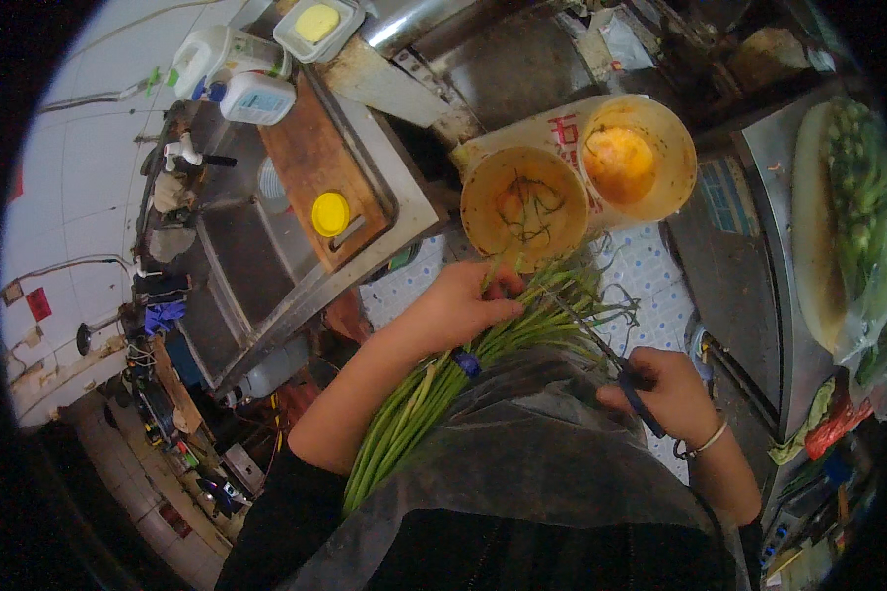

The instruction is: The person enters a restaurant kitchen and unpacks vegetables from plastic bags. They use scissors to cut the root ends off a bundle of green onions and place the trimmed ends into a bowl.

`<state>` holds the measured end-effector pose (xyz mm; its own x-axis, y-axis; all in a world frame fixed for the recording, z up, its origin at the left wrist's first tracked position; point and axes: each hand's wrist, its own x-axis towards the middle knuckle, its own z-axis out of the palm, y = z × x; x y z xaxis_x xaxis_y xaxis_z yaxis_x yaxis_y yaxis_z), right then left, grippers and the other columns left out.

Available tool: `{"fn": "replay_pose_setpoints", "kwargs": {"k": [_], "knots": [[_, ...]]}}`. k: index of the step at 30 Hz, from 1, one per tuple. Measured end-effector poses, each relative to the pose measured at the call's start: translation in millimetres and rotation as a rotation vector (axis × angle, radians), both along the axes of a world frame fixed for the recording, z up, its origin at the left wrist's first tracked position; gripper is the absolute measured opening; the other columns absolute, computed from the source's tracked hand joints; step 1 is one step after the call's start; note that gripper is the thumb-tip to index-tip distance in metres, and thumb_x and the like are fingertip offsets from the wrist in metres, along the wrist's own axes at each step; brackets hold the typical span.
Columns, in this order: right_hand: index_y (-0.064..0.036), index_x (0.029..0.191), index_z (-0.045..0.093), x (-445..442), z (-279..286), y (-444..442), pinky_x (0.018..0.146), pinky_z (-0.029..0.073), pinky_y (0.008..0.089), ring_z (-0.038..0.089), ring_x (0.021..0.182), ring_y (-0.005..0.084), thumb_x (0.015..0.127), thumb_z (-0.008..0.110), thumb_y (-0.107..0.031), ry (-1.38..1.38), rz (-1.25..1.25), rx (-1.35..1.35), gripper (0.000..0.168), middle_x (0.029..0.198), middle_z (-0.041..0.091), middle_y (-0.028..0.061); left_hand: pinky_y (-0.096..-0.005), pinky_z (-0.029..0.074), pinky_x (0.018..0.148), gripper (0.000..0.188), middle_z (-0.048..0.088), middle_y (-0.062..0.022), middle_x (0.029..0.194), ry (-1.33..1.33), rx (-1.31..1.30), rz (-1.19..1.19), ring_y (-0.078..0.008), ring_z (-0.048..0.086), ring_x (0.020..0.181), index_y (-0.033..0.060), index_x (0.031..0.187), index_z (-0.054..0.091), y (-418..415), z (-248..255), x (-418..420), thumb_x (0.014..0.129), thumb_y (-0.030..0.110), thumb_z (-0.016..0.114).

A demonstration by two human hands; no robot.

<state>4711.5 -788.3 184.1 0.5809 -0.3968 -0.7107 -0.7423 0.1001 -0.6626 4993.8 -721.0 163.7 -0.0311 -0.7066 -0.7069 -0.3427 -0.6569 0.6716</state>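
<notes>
A bundle of long green stalks (406, 421), bound with a blue-purple tie (466, 363), lies across my lap on a clear plastic sheet (517, 436). My left hand (480, 303) is at the thin upper ends of the stalks, its fingers bent around a few of them. In my right hand (661, 391) are dark-handled scissors (624, 369), whose blades reach left into the stalk tips. Just beyond my left hand stands a yellowish plastic bucket (525, 199) with a few thin green trimmings inside.
A second bucket (639, 159) adjoins the first, with something orange inside. At left are a metal sink (244, 251) and a wooden board (318, 162) bearing a yellow lid (330, 214) and plastic jugs (259, 98). Bagged green vegetables (857, 221) lie on the steel counter (765, 162) at right.
</notes>
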Motion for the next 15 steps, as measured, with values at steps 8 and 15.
{"fn": "replay_pose_setpoints", "kwargs": {"k": [8, 15], "knots": [[-0.001, 0.064, 0.05, 5, 3, 1, 0.047, 0.034, 0.0272, 0.038, 0.055, 0.0078, 0.068, 0.081, -0.03, -0.051, -0.04, -0.005, 0.043, 0.054, 0.043, 0.0022, -0.0253, 0.042, 0.053, 0.019, 0.06, -0.0032, 0.07, 0.051, -0.051, 0.245, -0.0112, 0.054, 0.059, 0.0025, 0.092, 0.059, 9, -5, 0, 0.079, 0.013, 0.067], [-0.001, 0.063, 0.048, 12, 1, 2, 0.047, 0.032, 0.0278, 0.035, 0.053, 0.0089, 0.069, 0.081, -0.031, -0.144, -0.055, -0.039, 0.045, 0.053, 0.04, 0.0048, -0.0219, 0.041, 0.05, 0.017, 0.062, -0.0017, 0.075, 0.295, -0.024, 0.405, -0.0077, 0.052, 0.058, 0.0052, 0.096, 0.057, 12, 4, 2, 0.083, 0.013, 0.066]]}}
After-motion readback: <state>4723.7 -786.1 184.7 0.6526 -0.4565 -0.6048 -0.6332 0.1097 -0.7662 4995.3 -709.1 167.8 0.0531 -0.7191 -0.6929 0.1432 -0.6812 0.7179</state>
